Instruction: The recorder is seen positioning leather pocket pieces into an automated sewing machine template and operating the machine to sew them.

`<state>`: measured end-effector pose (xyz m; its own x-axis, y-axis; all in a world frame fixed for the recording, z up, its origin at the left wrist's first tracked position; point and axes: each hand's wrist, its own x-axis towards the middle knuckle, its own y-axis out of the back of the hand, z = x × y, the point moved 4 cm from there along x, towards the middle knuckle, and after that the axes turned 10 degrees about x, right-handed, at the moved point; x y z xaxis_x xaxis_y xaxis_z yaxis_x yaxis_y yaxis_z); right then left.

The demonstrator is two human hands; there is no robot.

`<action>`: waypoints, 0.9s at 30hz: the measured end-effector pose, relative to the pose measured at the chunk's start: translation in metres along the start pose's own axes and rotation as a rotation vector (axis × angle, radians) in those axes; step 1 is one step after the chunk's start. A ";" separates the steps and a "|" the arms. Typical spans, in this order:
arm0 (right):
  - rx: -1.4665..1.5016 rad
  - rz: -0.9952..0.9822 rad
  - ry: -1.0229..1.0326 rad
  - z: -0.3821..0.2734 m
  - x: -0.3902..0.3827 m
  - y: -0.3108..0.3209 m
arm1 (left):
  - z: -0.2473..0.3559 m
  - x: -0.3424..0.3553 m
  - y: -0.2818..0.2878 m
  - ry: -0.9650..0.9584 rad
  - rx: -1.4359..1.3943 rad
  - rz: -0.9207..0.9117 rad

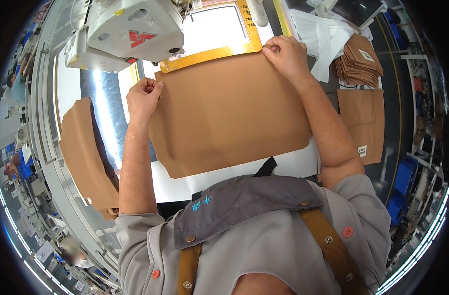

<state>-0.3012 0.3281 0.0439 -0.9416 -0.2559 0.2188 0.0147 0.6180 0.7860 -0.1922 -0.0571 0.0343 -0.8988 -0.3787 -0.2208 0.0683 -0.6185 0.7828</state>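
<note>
I'm seeing the flat brown fabric panel (229,113) lying on the white table (180,189), its far edge meeting the yellow frame (210,59). Placing looks nearly done; no stitching is showing. My right grip (289,58) is pinching its far corner; my left grip (143,98) is curling beside its edge, hold unclear.

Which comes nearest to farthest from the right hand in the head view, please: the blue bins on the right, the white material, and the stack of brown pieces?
From the right hand:
1. White material: just to its right.
2. Stack of brown pieces: farther right.
3. Blue bins: far right and lower in the picture.
</note>
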 end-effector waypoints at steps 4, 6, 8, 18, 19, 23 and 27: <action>-0.017 -0.027 -0.027 0.009 0.017 -0.005 | -0.001 0.020 0.001 -0.014 0.026 0.013; -0.027 -0.016 -0.048 0.012 0.030 -0.006 | -0.004 0.039 0.001 -0.040 -0.064 0.012; -0.040 -0.004 -0.069 0.019 0.045 -0.006 | 0.000 0.058 -0.001 -0.053 0.079 0.072; -0.007 0.101 -0.049 0.037 0.155 -0.018 | -0.023 0.133 0.007 -0.374 0.329 0.354; 0.000 0.098 -0.049 0.041 0.166 -0.024 | -0.025 0.132 0.012 -0.376 0.340 0.356; 0.029 0.117 0.023 0.044 0.199 -0.033 | -0.030 0.127 0.023 -0.416 0.359 0.349; 0.073 0.080 -0.093 0.046 0.217 -0.038 | -0.052 0.128 0.050 -0.457 0.371 0.330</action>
<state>-0.5212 0.2836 0.0350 -0.9655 -0.1361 0.2220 0.0696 0.6867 0.7236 -0.2816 -0.1724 0.0154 -0.9548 -0.1271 0.2688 0.2908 -0.2116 0.9331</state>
